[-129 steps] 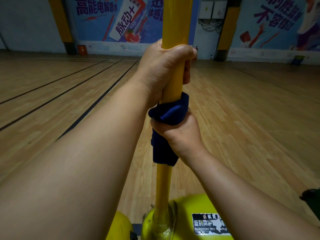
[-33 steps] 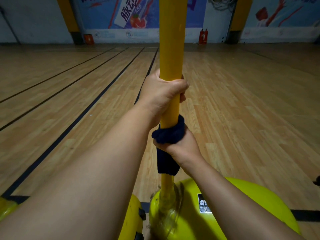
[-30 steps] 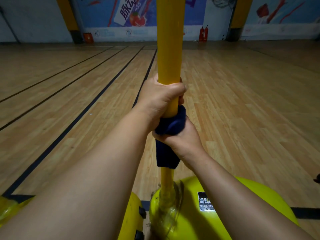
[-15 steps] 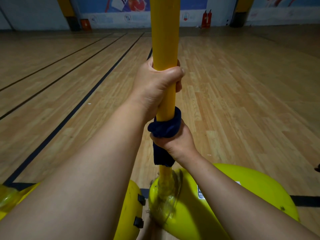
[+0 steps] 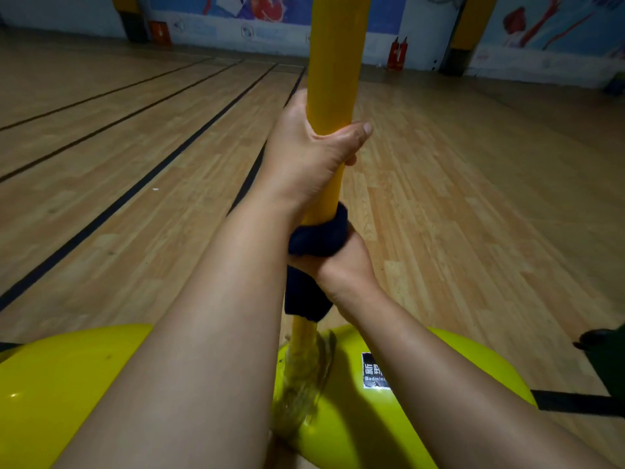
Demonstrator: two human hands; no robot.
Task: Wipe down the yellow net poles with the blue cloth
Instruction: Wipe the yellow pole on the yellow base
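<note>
A yellow net pole (image 5: 333, 59) rises upright through the middle of the view from a yellow-green base (image 5: 341, 421). My left hand (image 5: 307, 157) grips the pole, thumb wrapped across its front. Just below it my right hand (image 5: 341, 265) holds the dark blue cloth (image 5: 318, 242) wrapped round the pole; one end of the cloth hangs down beside the wrist. The fingers of my right hand are hidden behind the cloth and pole.
A second yellow base (image 5: 57, 394) lies at the lower left. The wooden court floor (image 5: 473, 214) with black lines (image 5: 128, 194) stretches ahead to a postered wall. Two red fire extinguishers (image 5: 397, 54) stand at the wall. A dark object (image 5: 605, 350) sits at the right edge.
My right hand with the cloth has slid a little down the pole, away from the left hand. The view has tilted and shifted slightly.
</note>
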